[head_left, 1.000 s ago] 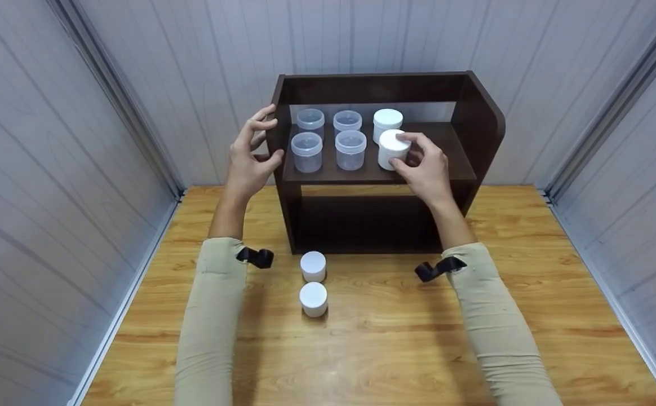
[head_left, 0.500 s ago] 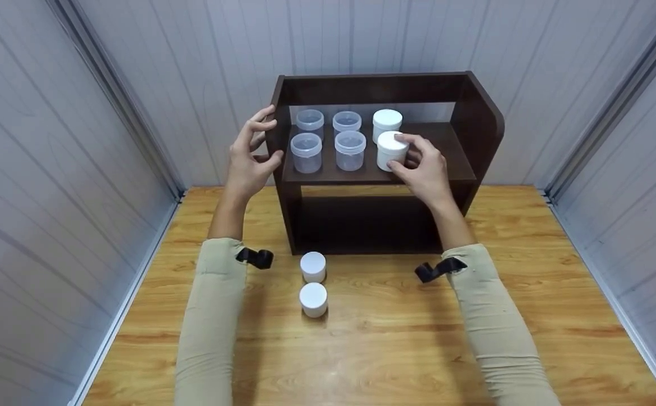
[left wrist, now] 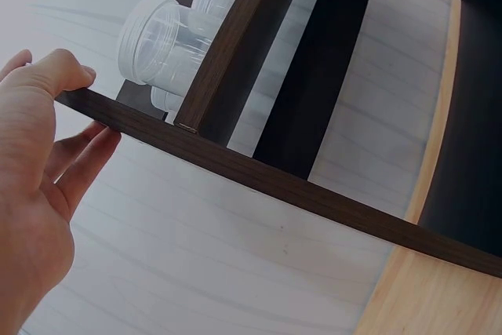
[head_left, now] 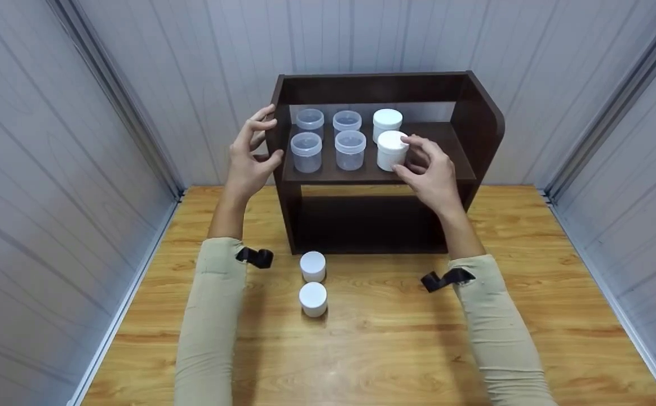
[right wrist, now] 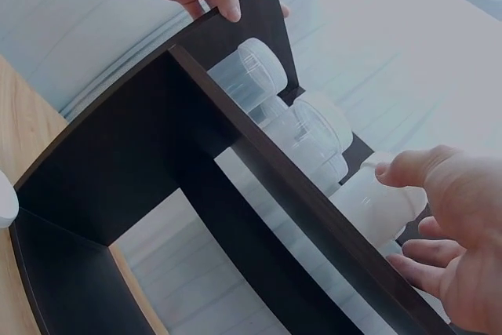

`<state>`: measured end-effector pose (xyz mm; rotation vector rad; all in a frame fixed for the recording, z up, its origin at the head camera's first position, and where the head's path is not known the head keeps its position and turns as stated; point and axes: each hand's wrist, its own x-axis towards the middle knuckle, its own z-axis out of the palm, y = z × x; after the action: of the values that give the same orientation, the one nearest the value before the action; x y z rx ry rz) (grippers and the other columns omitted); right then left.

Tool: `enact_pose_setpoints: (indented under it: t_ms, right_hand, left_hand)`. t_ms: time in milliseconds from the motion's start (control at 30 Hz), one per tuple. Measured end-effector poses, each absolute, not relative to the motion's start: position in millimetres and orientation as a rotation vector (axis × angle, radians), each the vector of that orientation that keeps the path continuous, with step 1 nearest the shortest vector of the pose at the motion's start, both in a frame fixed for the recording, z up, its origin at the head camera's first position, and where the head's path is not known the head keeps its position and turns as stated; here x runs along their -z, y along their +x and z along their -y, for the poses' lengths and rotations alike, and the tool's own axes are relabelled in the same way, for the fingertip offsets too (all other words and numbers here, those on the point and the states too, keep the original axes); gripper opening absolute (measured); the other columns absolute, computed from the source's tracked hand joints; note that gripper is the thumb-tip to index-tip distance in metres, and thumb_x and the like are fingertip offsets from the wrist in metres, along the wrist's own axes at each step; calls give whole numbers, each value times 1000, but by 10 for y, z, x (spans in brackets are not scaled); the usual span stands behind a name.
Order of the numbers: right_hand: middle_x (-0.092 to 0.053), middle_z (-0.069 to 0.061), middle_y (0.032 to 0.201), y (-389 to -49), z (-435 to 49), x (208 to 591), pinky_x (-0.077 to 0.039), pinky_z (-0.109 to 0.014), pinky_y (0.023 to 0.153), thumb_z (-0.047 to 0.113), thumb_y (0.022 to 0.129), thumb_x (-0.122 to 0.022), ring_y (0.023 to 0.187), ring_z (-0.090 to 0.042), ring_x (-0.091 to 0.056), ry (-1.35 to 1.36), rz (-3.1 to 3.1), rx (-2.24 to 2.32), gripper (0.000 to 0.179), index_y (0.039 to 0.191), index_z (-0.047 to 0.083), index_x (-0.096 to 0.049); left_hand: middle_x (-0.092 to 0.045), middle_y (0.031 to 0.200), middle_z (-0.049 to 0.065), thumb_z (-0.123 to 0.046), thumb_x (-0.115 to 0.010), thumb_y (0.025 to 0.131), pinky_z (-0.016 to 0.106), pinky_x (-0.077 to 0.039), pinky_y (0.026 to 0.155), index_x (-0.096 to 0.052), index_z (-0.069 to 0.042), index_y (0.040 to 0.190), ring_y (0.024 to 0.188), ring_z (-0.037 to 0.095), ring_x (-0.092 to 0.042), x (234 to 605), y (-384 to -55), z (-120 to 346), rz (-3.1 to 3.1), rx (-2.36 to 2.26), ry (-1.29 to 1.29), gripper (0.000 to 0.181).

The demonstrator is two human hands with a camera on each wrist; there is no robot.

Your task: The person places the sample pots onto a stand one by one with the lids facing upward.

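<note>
My left hand (head_left: 251, 158) grips the left side panel of a dark brown two-tier shelf (head_left: 373, 89). In the left wrist view its thumb and fingers lie on opposite faces of that panel (left wrist: 235, 169). On the upper tier, a white lidded jar (head_left: 390, 152) stands upright at the front right. My right hand (head_left: 434, 173) is beside this jar, fingers loosely spread, fingertips right at its lid and side. Another white jar (head_left: 387, 125) stands behind it. To their left are two clear jars in front (head_left: 306, 153) (head_left: 350, 151) and two behind (head_left: 310, 121) (head_left: 348, 120).
Two white lidded jars (head_left: 313, 267) (head_left: 313, 299) stand on the wooden table (head_left: 384, 338), in front of the shelf's lower left corner. The shelf's dark lower tier (head_left: 367, 225) lies beneath the jars. Pale panelled walls (head_left: 193, 84) enclose the table at the back and both sides.
The right hand's fingers have loosened from the front white jar, and the hand has drawn slightly right. The jar has shifted slightly left on the shelf. The left hand has stayed put.
</note>
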<state>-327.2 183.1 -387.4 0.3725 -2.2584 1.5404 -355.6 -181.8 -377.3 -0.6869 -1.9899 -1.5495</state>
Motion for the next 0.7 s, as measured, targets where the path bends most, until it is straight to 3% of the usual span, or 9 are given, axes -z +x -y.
enact_pose_setpoints:
  t_ms: [300, 433, 533, 700]
  right_hand:
    - [-59, -25, 165, -3057, -1870, 3897, -62, -58, 112, 1, 96, -85, 150, -41, -65, 369, 2235, -1489, 54, 147, 1, -70]
    - [-61, -24, 162, -2940, -1888, 3931, -65, -35, 107, 1, 95, -86, 148, -39, -67, 373, 2214, -1465, 52, 145, 1, -72]
    - [-62, -25, 162, -2858, -1907, 3979, -61, -17, 102, -1, 95, -86, 147, -40, -67, 375, 2185, -1480, 50, 143, 0, -73]
    - [-63, -26, 159, -2738, -1928, 4066, -59, -14, 101, -4, 93, -85, 145, -41, -67, 388, 2138, -1517, 47, 139, -2, -74]
  left_hand:
    - [-52, 175, 18, 12, -70, 94, 17, -64, 84, -63, 4, 135, 154, 46, -59, 3774, -3552, 1825, 1982, 1555, -697, 42]
    - [-52, 175, 16, 12, -69, 95, 19, -64, 85, -63, 4, 136, 156, 42, -59, 3774, -3551, 1827, 1995, 1547, -684, 43]
    - [-53, 175, 16, 12, -70, 95, 20, -64, 86, -63, 3, 136, 157, 39, -58, 3772, -3548, 1824, 2005, 1538, -677, 43]
    - [-53, 174, 17, 12, -70, 94, 20, -64, 86, -62, 5, 136, 157, 39, -58, 3769, -3553, 1830, 2005, 1533, -687, 42]
